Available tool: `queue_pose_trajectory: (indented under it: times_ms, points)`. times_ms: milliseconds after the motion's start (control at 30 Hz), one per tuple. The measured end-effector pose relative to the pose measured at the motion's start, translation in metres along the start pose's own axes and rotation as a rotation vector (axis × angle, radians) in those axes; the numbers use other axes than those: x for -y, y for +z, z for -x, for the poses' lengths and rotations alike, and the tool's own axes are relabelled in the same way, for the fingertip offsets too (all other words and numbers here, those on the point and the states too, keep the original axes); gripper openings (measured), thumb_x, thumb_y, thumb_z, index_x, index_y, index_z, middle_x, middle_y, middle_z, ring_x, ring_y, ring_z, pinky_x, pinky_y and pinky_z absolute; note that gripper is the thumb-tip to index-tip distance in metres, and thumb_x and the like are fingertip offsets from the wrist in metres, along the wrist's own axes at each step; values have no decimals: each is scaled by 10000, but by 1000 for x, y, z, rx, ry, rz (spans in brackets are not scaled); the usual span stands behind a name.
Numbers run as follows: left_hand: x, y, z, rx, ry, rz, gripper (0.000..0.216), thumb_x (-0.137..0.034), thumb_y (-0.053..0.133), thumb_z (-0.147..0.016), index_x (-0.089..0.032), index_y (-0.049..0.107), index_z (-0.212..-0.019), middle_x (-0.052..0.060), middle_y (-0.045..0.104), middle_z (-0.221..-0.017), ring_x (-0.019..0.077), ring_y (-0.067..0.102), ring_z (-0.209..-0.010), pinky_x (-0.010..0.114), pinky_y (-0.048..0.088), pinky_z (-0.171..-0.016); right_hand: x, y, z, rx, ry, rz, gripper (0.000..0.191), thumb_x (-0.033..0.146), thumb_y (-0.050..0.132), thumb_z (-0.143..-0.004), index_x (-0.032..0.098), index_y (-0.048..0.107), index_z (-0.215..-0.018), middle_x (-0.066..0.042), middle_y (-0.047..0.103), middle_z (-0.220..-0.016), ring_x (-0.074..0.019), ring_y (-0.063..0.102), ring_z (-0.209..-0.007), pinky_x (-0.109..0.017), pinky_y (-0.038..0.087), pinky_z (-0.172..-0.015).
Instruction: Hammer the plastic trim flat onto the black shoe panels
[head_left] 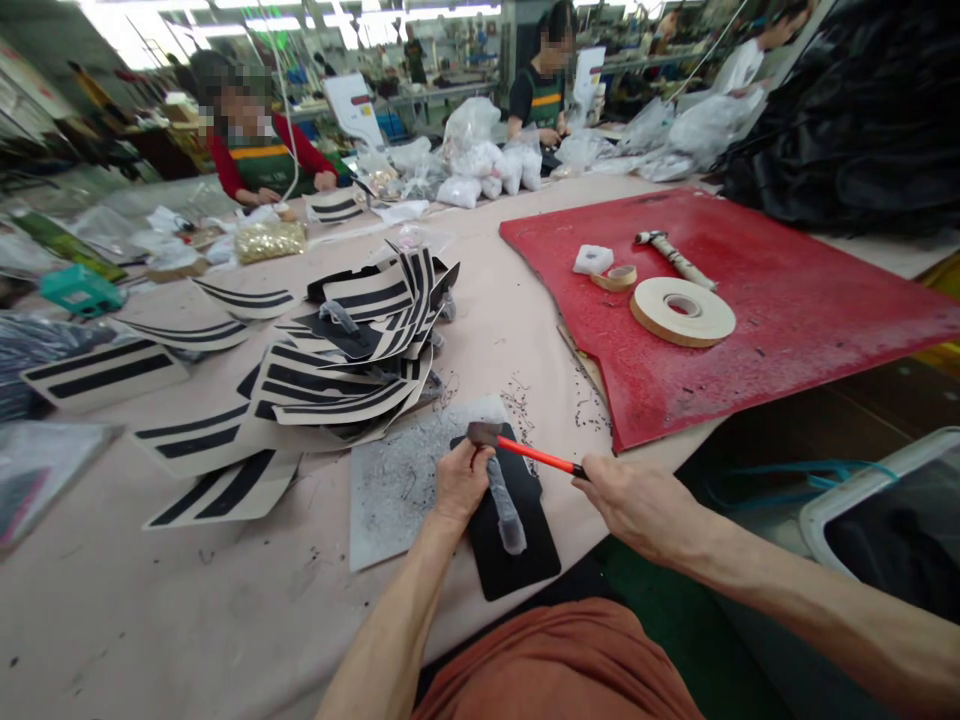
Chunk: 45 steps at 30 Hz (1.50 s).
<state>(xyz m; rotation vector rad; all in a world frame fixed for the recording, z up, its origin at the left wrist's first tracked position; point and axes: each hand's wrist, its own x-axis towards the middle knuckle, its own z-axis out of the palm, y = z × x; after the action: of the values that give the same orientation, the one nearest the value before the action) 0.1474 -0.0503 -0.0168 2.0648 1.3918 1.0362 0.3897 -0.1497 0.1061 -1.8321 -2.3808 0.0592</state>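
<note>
My right hand (630,505) is closed round the end of a hammer (536,455) with an orange-red shaft and a dark head. The head is right above the fingertips of my left hand (461,483). Those fingers are pinched together at the upper part of a black panel (517,568); what they hold is hidden. A strap-like handle in clear plastic wrap (504,505) runs down the middle of the panel. Under the panel's left side lies a worn grey board (390,500), covered with marks. Left of it is a pile of panels with black and cream stripes (337,385).
A red sheet (810,300) on the right bears a tape roll (682,310), a smaller roll (615,278) and another wrapped hammer (679,260). Plastic bags (480,160) stand at the back, where people work. A bin (832,520) is at my right.
</note>
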Motion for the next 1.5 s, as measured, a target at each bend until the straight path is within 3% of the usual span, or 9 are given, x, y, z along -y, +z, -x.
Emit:
queue_pose_trajectory:
  times_ms: [300, 400, 533, 700, 833, 1000, 1200, 1367, 1500]
  points:
    - [0, 0, 0, 0, 12, 90, 143, -252, 544, -932, -223, 679, -968, 42, 752, -931, 184, 706, -847, 281, 526, -797, -27, 38, -11, 209, 344, -168, 290, 382, 365, -1036, 187, 544, -916, -11, 570, -634, -170, 544, -572, -275, 250, -552]
    - [0, -1, 1, 7, 7, 98, 139, -253, 552, -927, -226, 682, -968, 40, 753, -934, 183, 707, -844, 280, 528, -798, -25, 57, -20, 201, 380, -75, 245, 334, 431, -1013, 143, 585, -1007, -109, 654, -872, -221, 624, -775, -292, 368, -652]
    - [1, -5, 0, 27, -5, 105, 156, -278, 554, -924, -229, 700, -951, 44, 756, -946, 187, 706, -855, 283, 529, -800, 25, 59, -35, -52, 241, -140, 405, 372, 474, -990, 117, 499, -1305, -189, 584, -1242, -286, 570, -1131, -377, 433, -924]
    - [-3, -9, -7, 19, -81, 184, 141, -279, 595, -872, -221, 722, -893, 29, 769, -899, 185, 709, -815, 277, 538, -772, 101, 67, -54, 198, 155, -316, 519, 360, 453, -979, 79, 409, -1413, -202, 636, -1177, -285, 663, -1020, -370, 518, -836]
    - [-15, -9, -9, -145, -254, 278, 190, -297, 562, -879, -189, 710, -829, 25, 755, -789, 168, 690, -718, 250, 535, -675, 110, 81, -61, 309, 163, -206, 513, 184, 409, -940, 9, 398, -1422, -248, 666, -1099, -307, 701, -957, -369, 538, -784]
    - [-24, -22, -7, 29, 6, 165, 128, -249, 581, -856, -221, 703, -827, 17, 738, -794, 158, 674, -724, 247, 515, -714, 98, 80, -62, 351, 108, -223, 465, 131, 450, -877, -3, 499, -1319, -223, 713, -961, -300, 718, -914, -347, 540, -760]
    - [-29, -49, -40, 243, 50, 287, 123, -271, 614, -836, -213, 650, -733, 20, 690, -702, 159, 660, -674, 255, 525, -679, 101, 84, -62, 371, 94, -193, 587, 135, 490, -835, -56, 423, -1386, -236, 719, -926, -308, 721, -883, -353, 532, -726]
    - [-22, -62, -49, -133, -252, 631, 251, -413, 636, -862, -166, 667, -900, 48, 725, -845, 185, 714, -785, 297, 581, -715, 94, 86, -61, 308, 163, -478, 489, 187, 476, -881, 49, 506, -1349, -169, 723, -911, -248, 703, -825, -310, 501, -716]
    - [12, -63, -7, -374, -444, 665, 274, -421, 694, -817, -162, 671, -902, 39, 731, -846, 176, 724, -741, 306, 593, -738, 72, 80, -57, 201, 334, -1323, 407, 349, 540, -889, 168, 583, -1252, 22, 603, -681, -114, 534, -514, -245, 471, -549]
